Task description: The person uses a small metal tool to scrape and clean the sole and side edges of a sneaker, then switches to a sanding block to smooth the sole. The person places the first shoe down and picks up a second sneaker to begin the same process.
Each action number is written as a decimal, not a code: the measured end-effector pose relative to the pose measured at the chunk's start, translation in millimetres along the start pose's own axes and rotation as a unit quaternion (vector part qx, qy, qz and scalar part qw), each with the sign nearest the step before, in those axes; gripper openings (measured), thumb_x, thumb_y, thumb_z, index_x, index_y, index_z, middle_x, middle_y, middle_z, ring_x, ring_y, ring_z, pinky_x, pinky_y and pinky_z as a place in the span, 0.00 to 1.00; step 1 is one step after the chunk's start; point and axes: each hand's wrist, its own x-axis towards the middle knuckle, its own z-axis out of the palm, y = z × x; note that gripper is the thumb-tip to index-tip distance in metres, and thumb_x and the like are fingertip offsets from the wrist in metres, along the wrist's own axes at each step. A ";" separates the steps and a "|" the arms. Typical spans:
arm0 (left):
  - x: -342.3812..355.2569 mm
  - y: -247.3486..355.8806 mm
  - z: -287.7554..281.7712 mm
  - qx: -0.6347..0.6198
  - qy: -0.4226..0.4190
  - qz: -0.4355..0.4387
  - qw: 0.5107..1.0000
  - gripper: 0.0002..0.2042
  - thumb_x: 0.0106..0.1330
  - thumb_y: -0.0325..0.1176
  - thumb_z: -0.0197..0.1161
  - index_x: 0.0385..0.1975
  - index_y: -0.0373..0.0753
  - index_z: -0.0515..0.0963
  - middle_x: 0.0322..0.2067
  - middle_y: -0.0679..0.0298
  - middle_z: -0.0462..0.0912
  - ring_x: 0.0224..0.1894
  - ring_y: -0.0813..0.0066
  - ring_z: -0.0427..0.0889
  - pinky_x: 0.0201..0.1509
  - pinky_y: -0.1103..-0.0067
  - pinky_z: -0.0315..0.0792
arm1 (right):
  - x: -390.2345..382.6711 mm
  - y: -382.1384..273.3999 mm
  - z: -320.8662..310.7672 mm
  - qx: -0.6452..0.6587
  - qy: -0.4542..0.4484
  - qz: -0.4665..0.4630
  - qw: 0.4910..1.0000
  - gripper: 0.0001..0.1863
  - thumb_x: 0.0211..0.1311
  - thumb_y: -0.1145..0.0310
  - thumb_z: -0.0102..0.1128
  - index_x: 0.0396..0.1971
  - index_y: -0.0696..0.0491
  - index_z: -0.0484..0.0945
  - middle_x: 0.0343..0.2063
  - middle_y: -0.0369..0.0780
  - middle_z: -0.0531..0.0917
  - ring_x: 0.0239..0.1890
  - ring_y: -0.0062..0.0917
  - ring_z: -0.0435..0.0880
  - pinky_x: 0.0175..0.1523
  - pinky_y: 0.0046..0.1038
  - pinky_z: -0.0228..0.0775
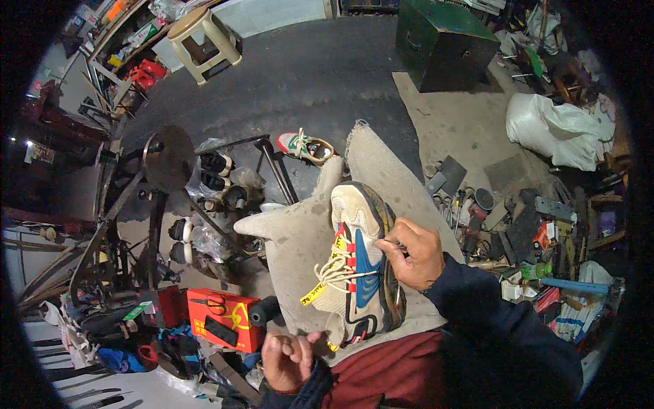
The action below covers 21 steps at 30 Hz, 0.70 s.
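A beige sneaker (346, 259) with blue and red side panels, cream laces and yellow tabs lies on a grey cloth (289, 255) over my lap, toe pointing away. At its right side, where the upper meets the dark sole, my right hand (412, 253) is closed in a pinch; whatever is between the fingertips is too small to name. Near the heel, to the lower left, my left hand (287, 360) is closed with curled fingers, and I cannot make out anything in it. Beyond the cloth, a red, white and green sneaker (304, 146) lies on the floor.
An orange-red box (225, 319) with scissors (208, 302) on it sits at the left. Behind it stands a metal stand with a round plate (168, 158). Tools and scraps (484, 218) lie at the right, near a white sack (552, 131). A green chest (444, 44) and a stool (203, 42) stand far off.
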 end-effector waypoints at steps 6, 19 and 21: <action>6.5 25.0 -21.9 0.302 0.121 0.132 0.936 0.14 0.75 0.38 0.60 0.51 0.38 0.68 0.49 0.54 0.78 0.46 0.57 0.86 0.40 0.66 0.87 | -5.5 1.3 -6.0 0.045 0.019 0.010 0.999 0.09 0.59 0.73 0.70 0.29 0.55 0.76 0.26 0.45 0.78 0.26 0.46 0.81 0.28 0.38 0.70; 34.7 -4.7 59.0 0.222 -0.197 -0.196 0.935 0.31 0.69 0.32 0.66 0.69 0.30 0.62 0.65 0.57 0.70 0.68 0.67 0.69 0.73 0.71 0.60 | -6.4 10.1 -20.6 0.211 0.010 0.094 0.973 0.10 0.68 0.68 0.66 0.31 0.57 0.78 0.22 0.36 0.80 0.24 0.17 0.75 0.32 0.24 0.67; 56.7 -19.7 77.9 0.266 -0.242 -0.131 0.924 0.31 0.70 0.33 0.65 0.70 0.31 0.62 0.65 0.58 0.71 0.66 0.68 0.71 0.72 0.70 0.63 | -6.8 11.3 -24.8 0.248 -0.004 0.117 0.962 0.11 0.70 0.65 0.65 0.31 0.57 0.77 0.23 0.30 0.77 0.27 0.13 0.71 0.34 0.21 0.65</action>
